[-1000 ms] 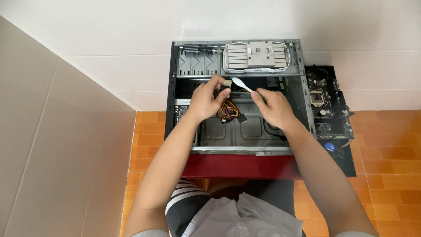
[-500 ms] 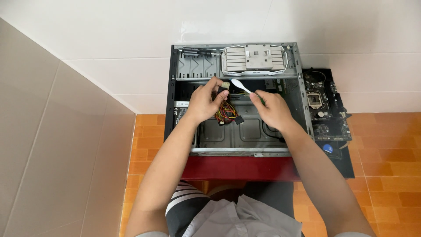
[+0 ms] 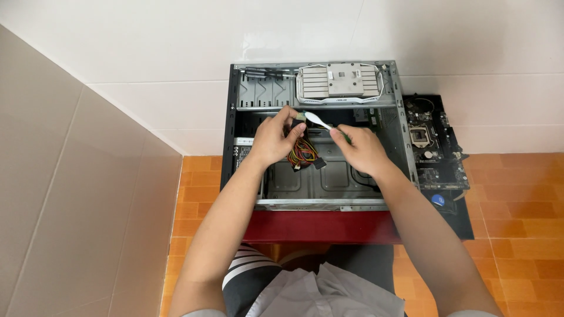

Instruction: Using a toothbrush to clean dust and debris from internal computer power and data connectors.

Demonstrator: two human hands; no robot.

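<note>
- Both hands sit slightly lower in the head view than half a second ago, and the whole case has slid down with them; the grip on the cables and on the white tool is unchanged.
- Label: a small white rectangular sticker [image 3: 242, 154] with dark print lies on the black power supply at the left inner wall of the case, partly hidden by the left wrist.
- Container: an open computer case [image 3: 320, 194], black-framed with a grey metal floor, lies on its side over a dark red panel [image 3: 320, 227]; its upper bay holds a white ribbed graphics card [image 3: 339, 82] and, left of that, bare grey drive brackets [image 3: 265, 93].
- Beside the case, to the right, a black motherboard [image 3: 432, 144] rests on a black mat [image 3: 461, 220], its square processor socket exposed.
- Left hand [image 3: 271, 141]: fingers curled and pressed together, pinching the connector end of a bundle of coloured cables [image 3: 304, 154] (red, yellow, orange, black) that hangs inside the case, near its middle.
- Right hand [image 3: 358, 149]: thumb and forefinger pinch the handle of a slim white brush-like tool [image 3: 317, 120]; its tip touches the connector held by the left hand.
- Floor: orange tiles [image 3: 517, 194]; walls: white and beige tiles.
</note>
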